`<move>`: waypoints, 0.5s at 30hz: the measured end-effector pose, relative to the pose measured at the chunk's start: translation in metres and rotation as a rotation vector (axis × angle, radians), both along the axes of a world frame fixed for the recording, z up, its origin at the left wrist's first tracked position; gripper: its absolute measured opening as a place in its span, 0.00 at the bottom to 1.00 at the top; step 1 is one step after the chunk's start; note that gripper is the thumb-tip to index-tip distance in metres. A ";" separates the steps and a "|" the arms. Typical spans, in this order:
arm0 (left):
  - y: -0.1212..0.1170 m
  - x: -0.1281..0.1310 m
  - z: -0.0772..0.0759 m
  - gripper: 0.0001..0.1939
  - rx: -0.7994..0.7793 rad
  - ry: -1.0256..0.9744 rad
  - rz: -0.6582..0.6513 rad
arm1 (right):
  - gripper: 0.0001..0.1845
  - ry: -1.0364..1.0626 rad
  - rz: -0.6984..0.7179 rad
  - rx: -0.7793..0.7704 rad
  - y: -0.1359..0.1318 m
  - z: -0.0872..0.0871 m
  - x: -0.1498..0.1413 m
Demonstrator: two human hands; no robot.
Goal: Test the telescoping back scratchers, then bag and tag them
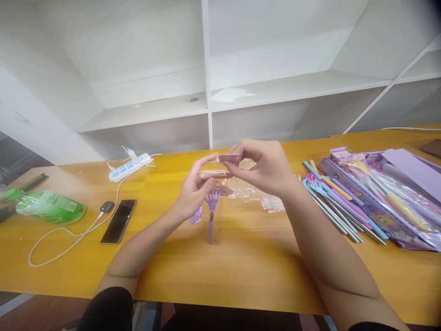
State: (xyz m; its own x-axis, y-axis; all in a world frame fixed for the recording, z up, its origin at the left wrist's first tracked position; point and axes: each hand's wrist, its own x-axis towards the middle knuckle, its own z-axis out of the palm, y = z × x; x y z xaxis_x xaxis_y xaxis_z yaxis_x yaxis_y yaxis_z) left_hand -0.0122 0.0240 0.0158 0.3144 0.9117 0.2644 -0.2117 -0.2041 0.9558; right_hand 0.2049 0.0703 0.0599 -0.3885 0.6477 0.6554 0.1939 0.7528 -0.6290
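Note:
My left hand point(193, 191) is closed over the middle of the table, gripping a shiny clear plastic wrapper point(215, 174). Just above it, my right hand point(263, 165) pinches a small flat purplish piece point(229, 158) between thumb and fingers. Whether that piece and the wrapper are joined I cannot tell. Below my left hand's fingers is a small purple back scratcher point(211, 230), its hand-shaped head pointing away from me. A purple patterned piece point(195, 216) shows partly behind my left hand. Crumpled clear plastic point(272, 202) lies beyond my right wrist.
On the right, several back scratchers point(341, 202) in pastel colours lie beside a purple patterned box point(372, 197) holding wrapped ones. At left are a phone point(119, 221), a white cable point(74, 234), a black mouse-like object point(106, 207), a green bottle point(51, 207) and a power strip point(131, 168).

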 end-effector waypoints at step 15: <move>-0.011 -0.012 0.025 0.18 0.040 0.030 0.301 | 0.17 -0.059 -0.050 0.081 -0.029 0.012 -0.008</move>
State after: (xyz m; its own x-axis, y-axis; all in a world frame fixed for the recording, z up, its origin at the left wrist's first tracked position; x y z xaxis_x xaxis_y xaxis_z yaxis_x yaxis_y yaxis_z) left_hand -0.0240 0.0129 0.0411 0.0399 0.9540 0.2970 -0.1081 -0.2914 0.9505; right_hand 0.1967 0.0412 0.0717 -0.3965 0.6132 0.6832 0.2677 0.7891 -0.5529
